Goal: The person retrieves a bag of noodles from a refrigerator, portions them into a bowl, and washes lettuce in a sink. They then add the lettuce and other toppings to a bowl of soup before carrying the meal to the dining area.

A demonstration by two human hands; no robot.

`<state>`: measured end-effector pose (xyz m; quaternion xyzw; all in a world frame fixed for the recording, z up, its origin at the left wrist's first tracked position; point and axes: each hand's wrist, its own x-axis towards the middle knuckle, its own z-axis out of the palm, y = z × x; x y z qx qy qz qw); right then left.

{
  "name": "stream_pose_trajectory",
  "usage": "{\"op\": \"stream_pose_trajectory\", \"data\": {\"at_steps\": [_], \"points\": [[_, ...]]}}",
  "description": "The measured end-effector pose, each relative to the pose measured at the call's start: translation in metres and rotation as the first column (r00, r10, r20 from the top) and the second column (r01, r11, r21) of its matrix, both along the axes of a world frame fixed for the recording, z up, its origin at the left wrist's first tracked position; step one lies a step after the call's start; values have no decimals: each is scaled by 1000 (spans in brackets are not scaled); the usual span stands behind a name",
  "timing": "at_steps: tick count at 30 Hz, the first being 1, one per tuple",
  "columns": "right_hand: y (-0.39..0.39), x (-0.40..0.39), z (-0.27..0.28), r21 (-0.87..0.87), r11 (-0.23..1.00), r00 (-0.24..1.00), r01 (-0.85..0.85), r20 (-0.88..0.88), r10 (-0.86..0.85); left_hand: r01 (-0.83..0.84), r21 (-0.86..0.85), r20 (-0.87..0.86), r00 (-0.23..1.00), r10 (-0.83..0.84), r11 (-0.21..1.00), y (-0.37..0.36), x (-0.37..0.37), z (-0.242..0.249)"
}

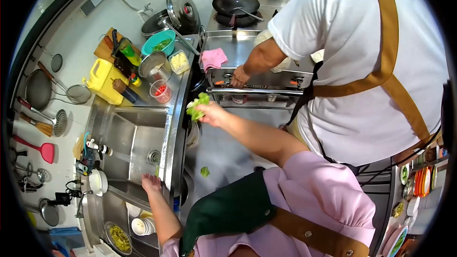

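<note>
My right hand (213, 114) is closed round some green leaves (196, 106), held out past the sink counter's edge, above the floor. Over the near right part of the steel sink (135, 135) is my left hand (151, 182), its fingers apart and nothing visible in it. A bit of green shows in the sink near that hand. One loose green leaf (204, 172) lies on the floor, below and to the right of the held leaves.
A co-worker in a white shirt (342, 66) stands close on the right, one hand at the stove knobs (228, 78). Behind the sink are a yellow jug (105, 81), a turquoise bowl (159, 41) and a cup of red pieces (161, 91). A wok (235, 4) sits on the stove.
</note>
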<state>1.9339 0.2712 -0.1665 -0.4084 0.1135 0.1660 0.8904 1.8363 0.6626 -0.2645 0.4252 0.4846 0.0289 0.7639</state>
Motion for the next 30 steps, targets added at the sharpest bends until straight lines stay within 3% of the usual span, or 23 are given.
{"op": "stream_pose_trajectory", "data": {"at_steps": [4,6,8,9,10,12,15,16,18,20,21,22,24,25,28,30], "points": [[-85,-19,-9,-69,985,987,157,48,-154,75,256,16,997,-82,964,-21,-6,8],[-128,-30,-30,-174,964,980,200,39,-196,157,430,-45,987,-152,889,-25,-9,25],[-155,-51,-23,-304,913,950,274,-61,-305,192,555,-27,977,-213,810,2,-8,5],[-164,-59,-23,-305,908,945,288,-65,-321,117,648,84,971,-222,753,27,-3,-27],[-172,-66,-23,-368,869,910,330,-119,-396,130,647,79,969,-236,751,30,-5,-30],[-193,-67,-26,-435,821,864,369,-165,-476,33,802,135,962,-235,596,27,-2,-35],[-248,-50,-40,-536,717,820,446,-78,-567,59,901,65,962,-266,429,6,7,-22],[-269,-41,-32,-589,668,809,454,-43,-586,73,947,11,965,-260,312,-4,13,-13],[-329,-17,-40,-643,565,770,518,62,-635,31,945,69,955,-289,327,-6,27,-12],[-402,7,-60,-730,250,654,636,338,-677,40,960,42,958,-285,277,-15,40,-3],[-430,12,-44,-807,79,653,586,412,-635,10,954,70,964,-255,298,-35,46,12],[-457,17,-27,-846,-99,659,524,476,-582,58,977,0,963,-269,205,-58,51,30],[-536,29,-48,-756,-518,690,401,621,-372,153,985,-125,947,-295,75,-75,63,35],[-554,31,-39,-760,-567,736,317,574,-358,230,972,-207,933,-294,45,-86,69,40],[-600,39,-33,-651,-734,832,192,505,-230,208,976,-216,905,-366,-63,-107,78,32],[-618,47,-42,-662,-739,896,130,397,-199,250,964,-265,887,-378,-89,-111,80,28]]}}
